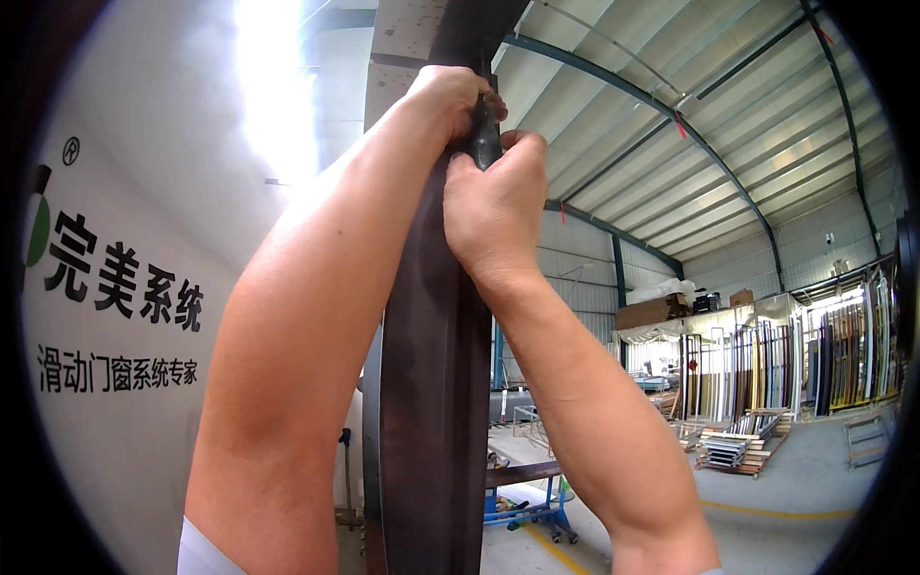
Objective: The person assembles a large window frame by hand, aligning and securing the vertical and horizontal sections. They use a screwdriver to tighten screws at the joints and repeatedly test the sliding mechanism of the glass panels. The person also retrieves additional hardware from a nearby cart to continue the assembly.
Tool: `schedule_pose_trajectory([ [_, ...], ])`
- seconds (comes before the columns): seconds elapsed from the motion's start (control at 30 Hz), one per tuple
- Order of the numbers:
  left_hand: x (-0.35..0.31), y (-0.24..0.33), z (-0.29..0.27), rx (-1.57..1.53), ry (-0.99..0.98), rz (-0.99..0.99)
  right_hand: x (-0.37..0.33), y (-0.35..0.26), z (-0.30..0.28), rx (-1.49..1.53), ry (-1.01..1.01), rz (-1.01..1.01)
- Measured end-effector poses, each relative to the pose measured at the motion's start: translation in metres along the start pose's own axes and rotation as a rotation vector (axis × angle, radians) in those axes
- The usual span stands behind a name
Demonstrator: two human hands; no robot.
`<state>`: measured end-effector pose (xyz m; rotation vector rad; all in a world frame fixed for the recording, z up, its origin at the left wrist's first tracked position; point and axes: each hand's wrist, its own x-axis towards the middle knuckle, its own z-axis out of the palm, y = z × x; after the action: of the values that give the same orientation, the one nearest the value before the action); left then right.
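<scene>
A tall dark brown post or profile [431, 383] stands upright in front of me, running up past my hands. High up at its right edge is a black, narrow, rounded piece [486, 142]; its exact kind cannot be made out. My left hand [458, 94] reaches up with its fingers curled round the top of this piece. Just below and to the right, my right hand [498, 206] closes on the same piece, thumb on the near side and index finger bent at its right. The hands are close together, and partly hide what they grip.
A pale speckled panel [395, 91] rises behind the post's top. At left is a white wall [125, 450] with dark lettering. To the right lie a blue wheeled cart [532, 508], stacked profiles [738, 446] on the floor and a rack of upright profiles [747, 369].
</scene>
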<state>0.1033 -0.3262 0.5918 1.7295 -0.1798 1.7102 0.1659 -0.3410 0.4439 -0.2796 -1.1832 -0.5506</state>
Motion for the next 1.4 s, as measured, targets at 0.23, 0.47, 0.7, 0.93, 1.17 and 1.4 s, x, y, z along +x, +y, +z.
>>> schedule_pose_trajectory([
  [0.23, -0.001, -0.001, 0.002, -0.028, -0.012, -0.007, 0.001, 0.008, 0.006, -0.014, 0.05, -0.066],
  [0.47, 0.007, -0.002, 0.003, -0.015, 0.016, -0.032, 0.0, 0.012, 0.008, 0.074, 0.06, 0.0],
  [0.7, 0.016, -0.005, 0.004, 0.007, 0.026, -0.018, 0.01, 0.028, 0.02, 0.379, 0.036, 0.15],
  [0.93, 0.032, -0.004, -0.003, -0.028, 0.003, -0.029, 0.006, 0.01, 0.005, 0.781, -0.127, 0.409],
  [1.17, 0.023, -0.001, 0.002, 0.012, 0.045, -0.003, -0.013, 0.008, -0.003, -0.119, 0.141, -0.168],
  [1.4, 0.019, -0.005, 0.009, -0.072, 0.041, 0.002, -0.005, 0.019, -0.003, 0.117, 0.098, 0.029],
])
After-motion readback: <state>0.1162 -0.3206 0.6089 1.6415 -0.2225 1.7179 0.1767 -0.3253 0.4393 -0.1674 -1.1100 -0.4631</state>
